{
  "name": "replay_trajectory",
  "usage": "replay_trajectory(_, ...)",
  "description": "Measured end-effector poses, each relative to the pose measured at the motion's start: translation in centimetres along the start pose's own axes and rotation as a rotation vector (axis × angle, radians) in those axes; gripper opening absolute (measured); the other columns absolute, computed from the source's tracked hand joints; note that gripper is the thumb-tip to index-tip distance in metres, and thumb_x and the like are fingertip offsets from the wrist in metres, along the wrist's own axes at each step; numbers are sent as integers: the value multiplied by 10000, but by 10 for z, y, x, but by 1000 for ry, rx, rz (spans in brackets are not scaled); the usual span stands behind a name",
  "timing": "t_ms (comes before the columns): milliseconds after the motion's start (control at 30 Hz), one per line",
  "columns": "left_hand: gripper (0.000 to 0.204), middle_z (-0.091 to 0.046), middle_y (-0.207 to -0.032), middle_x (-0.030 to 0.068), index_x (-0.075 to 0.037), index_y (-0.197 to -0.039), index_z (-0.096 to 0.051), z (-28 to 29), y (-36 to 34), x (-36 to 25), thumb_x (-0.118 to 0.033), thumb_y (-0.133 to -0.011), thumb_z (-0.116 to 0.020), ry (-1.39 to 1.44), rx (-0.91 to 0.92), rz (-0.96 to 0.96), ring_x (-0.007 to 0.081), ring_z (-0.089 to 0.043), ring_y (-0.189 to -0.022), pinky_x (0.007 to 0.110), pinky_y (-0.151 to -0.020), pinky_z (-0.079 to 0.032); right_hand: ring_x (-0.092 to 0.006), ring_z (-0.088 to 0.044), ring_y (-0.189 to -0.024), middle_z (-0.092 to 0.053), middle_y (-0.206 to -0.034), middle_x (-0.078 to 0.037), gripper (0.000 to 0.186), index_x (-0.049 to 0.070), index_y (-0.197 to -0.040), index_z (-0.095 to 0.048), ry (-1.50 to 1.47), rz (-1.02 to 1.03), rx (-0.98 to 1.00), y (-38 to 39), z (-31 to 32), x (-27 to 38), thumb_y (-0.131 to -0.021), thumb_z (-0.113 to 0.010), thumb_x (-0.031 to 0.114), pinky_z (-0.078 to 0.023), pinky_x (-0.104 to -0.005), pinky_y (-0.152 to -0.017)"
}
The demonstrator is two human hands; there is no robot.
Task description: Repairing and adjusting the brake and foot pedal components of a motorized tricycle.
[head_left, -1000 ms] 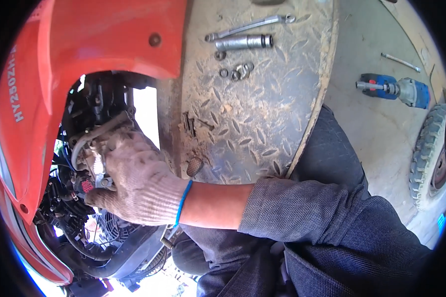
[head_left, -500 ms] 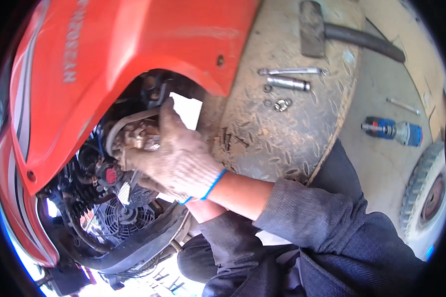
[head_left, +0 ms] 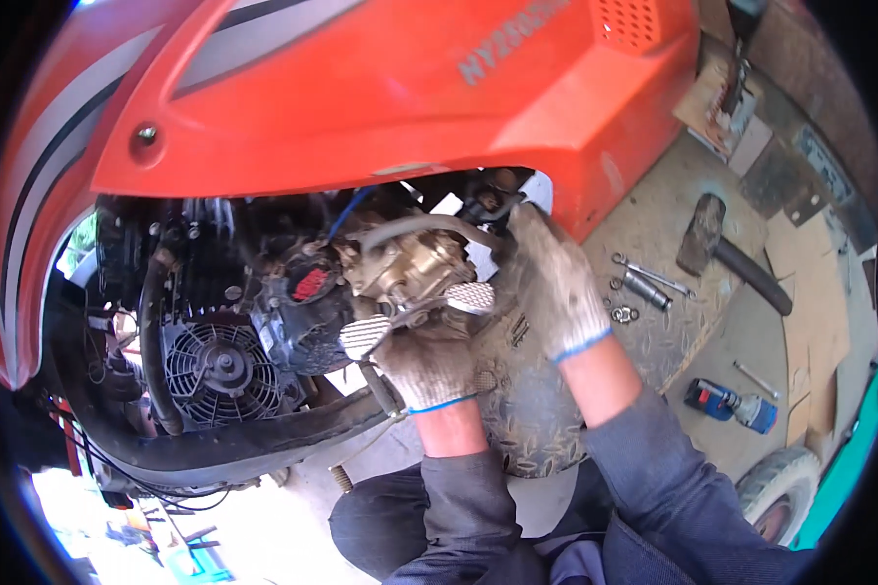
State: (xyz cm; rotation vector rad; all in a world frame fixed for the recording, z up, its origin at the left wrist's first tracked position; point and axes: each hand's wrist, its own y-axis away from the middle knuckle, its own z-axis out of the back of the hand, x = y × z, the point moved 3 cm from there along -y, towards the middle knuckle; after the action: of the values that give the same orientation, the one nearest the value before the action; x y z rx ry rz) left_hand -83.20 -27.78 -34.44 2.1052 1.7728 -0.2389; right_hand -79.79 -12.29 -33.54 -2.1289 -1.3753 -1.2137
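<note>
Engine casing (head_left: 412, 265) sits below the red body panel (head_left: 400, 107), a two-pad pedal (head_left: 418, 317) crossing its front. Left hand (head_left: 427, 366) is at the pedal, right hand (head_left: 556, 283) by the hose (head_left: 439, 224); whether their fingers grip, I cannot tell. Hammer (head_left: 720, 248), wrench (head_left: 654, 275) and socket (head_left: 646, 290) lie on tread plate (head_left: 546, 419), a power drill (head_left: 732, 406) on the floor (head_left: 698, 447).

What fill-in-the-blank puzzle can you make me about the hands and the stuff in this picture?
1. The big panel is mostly ____ in colour.
2. The right hand wears a glove with a ____ cuff edge.
3. Near the left hand are ____ textured pedals.
4. In the picture, the hammer lies to the ____ of both hands.

Missing words: red; blue; two; right.
</note>
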Motion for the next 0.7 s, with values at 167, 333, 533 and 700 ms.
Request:
replay_trajectory(167,657,-592,-1548,163,-100,-1545,-546,-1,4,1,-525,-1049,-615,-45,-61,-29,362,-586,-1401,588,-1165,-509,-192,-657,-1116,-718,-1242,-93,495,-6,-1335,-677,-204,7,-40,-34,-18,-15,-1053,-708,400,-530,-372,-996)
replay_trajectory(333,584,-630,-1493,146,-131,-1565,-515,-3,4,-2,-510,-1122,-474,-37,-47,27,319,-672,-1298,497,-1020,-619,-190,-682,-1096,-729,-1175,-80,363,51,-1278,-714,-341,42,39,-56,-26,-19,-1042,-711,327,-563,-360,-874)
replay_trajectory(533,611,-625,-1496,146,-118,-1586,-480,4,1,2,-503,-1112,-489,-30,-38,48,324,-667,-1306,513,-1041,-607,-227,-701,-1170,-719,-1263,-115,368,63,-1390,-633,-230,83,-22,-74,-13,-41,-1027,-663,120,-596,-387,-1003)
replay_trajectory(700,795,-617,-1503,170,-101,-1607,-448,6,0,3,-601,-1015,-628,-9,-7,41,357,-660,-1323,526,-1058,-603,-260,-707,-1173,-732,-1231,-71,423,109,-1278,-674,-506,283,226,-87,-5,-66,-961,-718,385,-611,-457,-1011)
